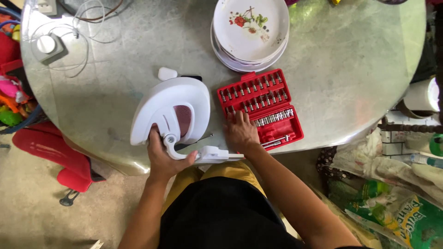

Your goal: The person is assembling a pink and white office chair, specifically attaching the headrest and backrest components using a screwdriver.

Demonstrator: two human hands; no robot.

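My left hand (162, 158) grips the curved arm of a white plastic appliance (171, 109) with a dark red vent, lying at the near edge of the round metal table (138, 55). My right hand (240, 131) rests flat with fingers spread on an open red case of screwdriver bits (260, 107), touching its lower left part. A thin metal screwdriver shaft (201, 139) lies between appliance and case. A flat white part (217, 155) of the appliance pokes out toward my lap.
A stack of white plates with a flower print (250, 32) stands behind the case. A white plug adapter with a thin cable (48, 45) lies at the table's far left. Red stools (50, 154) and toys are left of the table, printed bags (392, 203) on the right.
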